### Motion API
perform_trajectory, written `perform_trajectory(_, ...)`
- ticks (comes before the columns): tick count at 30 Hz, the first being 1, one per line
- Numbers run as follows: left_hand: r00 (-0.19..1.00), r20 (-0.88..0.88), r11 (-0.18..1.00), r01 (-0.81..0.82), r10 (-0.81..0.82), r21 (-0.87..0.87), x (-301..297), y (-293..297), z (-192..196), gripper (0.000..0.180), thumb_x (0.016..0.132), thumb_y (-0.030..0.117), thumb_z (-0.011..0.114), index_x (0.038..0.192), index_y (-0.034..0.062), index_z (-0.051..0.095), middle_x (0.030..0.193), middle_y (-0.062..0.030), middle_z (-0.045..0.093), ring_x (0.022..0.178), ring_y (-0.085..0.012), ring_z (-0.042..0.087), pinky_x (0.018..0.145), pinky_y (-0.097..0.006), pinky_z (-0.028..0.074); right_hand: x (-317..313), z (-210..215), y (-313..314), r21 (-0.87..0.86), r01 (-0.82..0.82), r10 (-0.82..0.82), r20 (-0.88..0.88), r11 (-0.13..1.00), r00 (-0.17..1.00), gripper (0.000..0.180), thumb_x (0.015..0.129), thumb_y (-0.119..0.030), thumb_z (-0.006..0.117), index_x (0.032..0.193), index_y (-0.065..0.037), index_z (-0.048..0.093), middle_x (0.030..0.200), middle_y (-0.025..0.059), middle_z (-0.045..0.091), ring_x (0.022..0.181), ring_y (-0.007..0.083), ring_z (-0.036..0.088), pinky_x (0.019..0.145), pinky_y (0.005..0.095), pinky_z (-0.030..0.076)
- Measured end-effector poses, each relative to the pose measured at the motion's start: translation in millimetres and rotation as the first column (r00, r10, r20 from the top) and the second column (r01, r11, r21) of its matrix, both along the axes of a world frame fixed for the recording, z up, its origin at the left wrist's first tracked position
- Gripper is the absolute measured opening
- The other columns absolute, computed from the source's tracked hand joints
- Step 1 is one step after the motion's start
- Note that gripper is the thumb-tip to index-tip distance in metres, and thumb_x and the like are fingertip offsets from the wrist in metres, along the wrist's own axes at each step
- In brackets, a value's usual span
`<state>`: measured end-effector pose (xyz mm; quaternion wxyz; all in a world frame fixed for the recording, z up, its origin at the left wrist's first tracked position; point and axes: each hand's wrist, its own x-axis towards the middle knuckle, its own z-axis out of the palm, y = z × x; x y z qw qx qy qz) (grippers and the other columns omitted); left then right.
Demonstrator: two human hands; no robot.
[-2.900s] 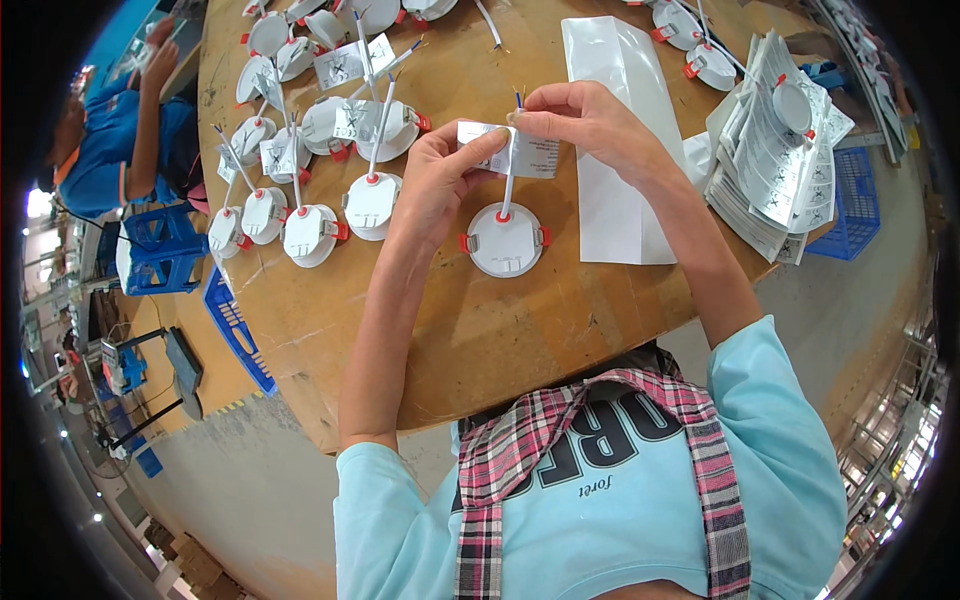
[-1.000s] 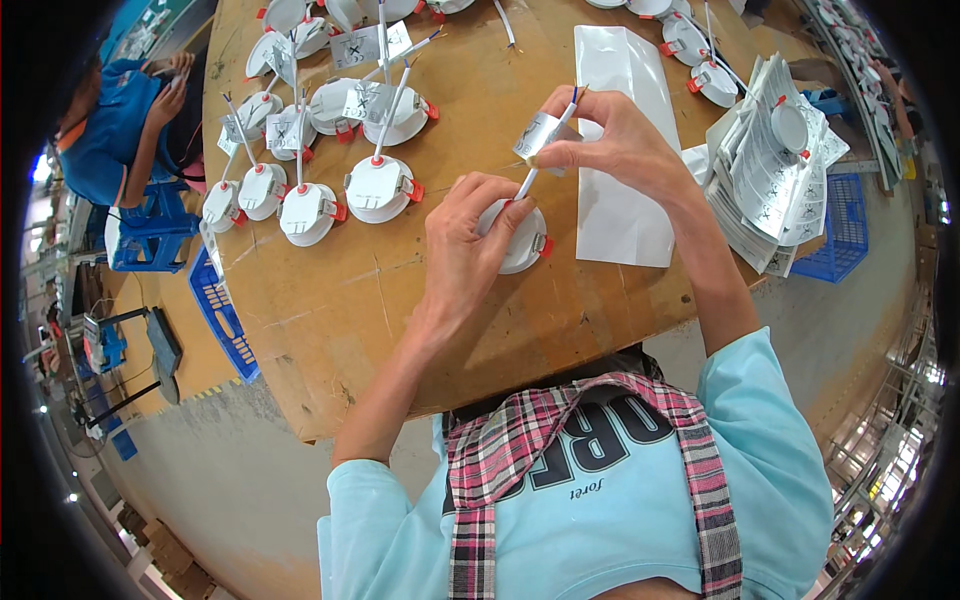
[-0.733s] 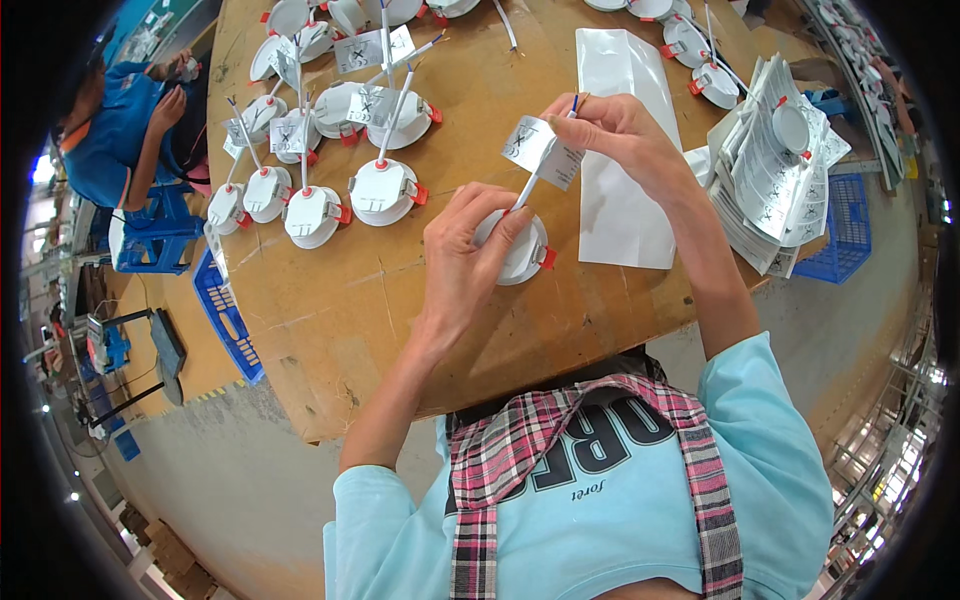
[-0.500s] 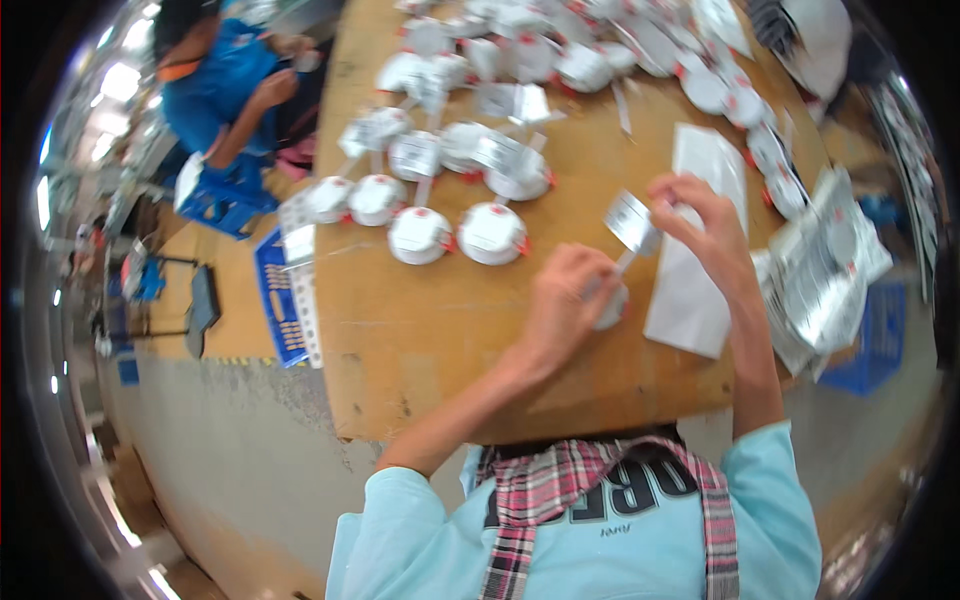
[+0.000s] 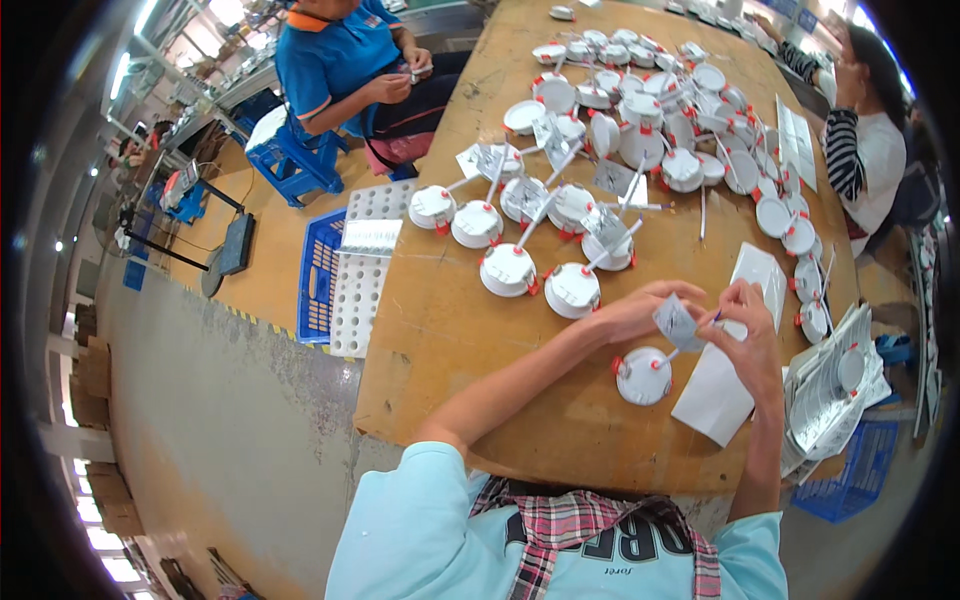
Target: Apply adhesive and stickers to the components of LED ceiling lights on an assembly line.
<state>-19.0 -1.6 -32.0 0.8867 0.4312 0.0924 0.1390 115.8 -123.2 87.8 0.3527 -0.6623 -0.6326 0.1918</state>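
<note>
A round white downlight point(image 5: 643, 378) with red clips lies on the table below my hands. Its white cable rises toward my right hand point(image 5: 750, 345), whose fingers pinch the cable's end. A silver square label point(image 5: 676, 322) hangs on the cable between the hands. Behind that label is my left hand point(image 5: 640, 312), its fingers stretched toward the right fingertips and its thumb partly hidden. Beneath the right hand lies a long white sheet point(image 5: 712, 400).
Rows of labelled downlights point(image 5: 508, 270) stand left of centre, with a larger heap point(image 5: 640, 110) farther back. Silver bags point(image 5: 830, 390) lie at the table's right edge. One co-worker point(image 5: 335, 70) sits at the left, another person point(image 5: 870, 140) at the far right. A blue basket point(image 5: 318, 275) is beside the table.
My left hand has let go of the downlight and moved up beside the label. The right hand has moved down to the cable's end. The view has shifted, showing more of the table.
</note>
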Motion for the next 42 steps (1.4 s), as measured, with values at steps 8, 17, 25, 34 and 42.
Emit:
perform_trajectory(8, 0.913, 0.244, 0.908, 0.376, -0.328, -0.186, 6, -1, -1, 0.046, 0.097, 0.037, 0.047, 0.128, 0.0028, 0.049, 0.11, -0.0054, 0.061, 0.101, -0.0122, 0.058, 0.086, -0.03, 0.046, -6, 4, -3, -0.02, -0.041, 0.041, 0.022, 0.999, 0.999, 0.021, 0.057, -0.008, 0.079, 0.076, -0.008, 0.072, 0.076, 0.0016, 0.045, 0.08, 0.0196, 0.04, 0.071, 0.0319, 0.037)
perform_trajectory(17, 0.956, 0.148, 0.964, 0.262, -0.254, -0.035, -2, 6, 1, 0.027, 0.089, 0.023, 0.063, 0.108, 0.0046, 0.062, 0.099, 0.0028, 0.061, 0.089, -0.0053, 0.057, 0.081, -0.022, 0.045, -8, 2, 1, -0.032, -0.036, 0.035, -0.016, 0.999, 0.999, 0.022, 0.059, -0.006, 0.079, 0.079, -0.008, 0.072, 0.075, 0.0015, 0.044, 0.079, 0.0189, 0.041, 0.071, 0.0318, 0.038)
perform_trajectory(25, 0.98, 0.147, 0.99, 0.139, -0.136, -0.01, -8, -9, 12, 0.013, 0.083, 0.012, 0.065, 0.075, 0.0102, 0.056, 0.081, 0.0064, 0.058, 0.072, -0.0015, 0.051, 0.068, -0.02, 0.043, -7, 0, -11, -0.007, -0.051, 0.051, 0.025, 0.999, 0.998, 0.016, 0.064, -0.003, 0.075, 0.077, -0.002, 0.067, 0.075, 0.0034, 0.046, 0.078, 0.0198, 0.044, 0.071, 0.0316, 0.039)
perform_trajectory(34, 0.999, 0.029, 0.998, 0.041, -0.042, 0.042, -13, 8, 13, 0.021, 0.088, 0.023, 0.065, 0.094, 0.0032, 0.066, 0.09, -0.0022, 0.066, 0.082, -0.0081, 0.061, 0.077, -0.027, 0.05, -9, -15, -5, 0.111, 0.064, -0.06, -0.036, 0.992, 0.998, 0.011, 0.07, -0.005, 0.073, 0.079, -0.004, 0.068, 0.076, 0.0031, 0.05, 0.079, 0.0196, 0.046, 0.072, 0.0303, 0.039)
perform_trajectory(42, 0.999, -0.035, 1.0, 0.025, -0.024, 0.016, -14, 4, 11, 0.017, 0.086, 0.021, 0.067, 0.09, 0.004, 0.063, 0.087, -0.0017, 0.065, 0.078, -0.0085, 0.061, 0.073, -0.026, 0.049, -2, -41, -13, 0.121, 0.136, -0.097, -0.283, 0.983, 0.954, 0.011, 0.074, -0.009, 0.074, 0.079, -0.003, 0.067, 0.078, 0.0021, 0.055, 0.076, 0.0146, 0.052, 0.07, 0.0281, 0.041)
